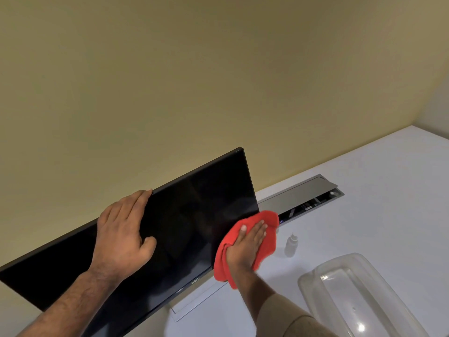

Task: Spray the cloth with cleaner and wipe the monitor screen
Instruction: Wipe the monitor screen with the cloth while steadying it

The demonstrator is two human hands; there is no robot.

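One monitor (194,215) stands on the desk (364,215). The left hand (124,234) rests flat on its top edge; the right hand (247,244), fingers straight, presses one red cloth (267,220) against the screen's right edge. One small bottle (290,244) and one clear tub (359,293) sit nearby.

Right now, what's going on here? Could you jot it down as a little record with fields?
Activity: wiping a dark monitor screen
Left hand: fingers straight, resting on the monitor's top edge, steadying it
Right hand: pressing a red cloth flat against the screen's right edge
Cleaner: small bottle standing on the white desk
Nearby: clear plastic container, open cable tray
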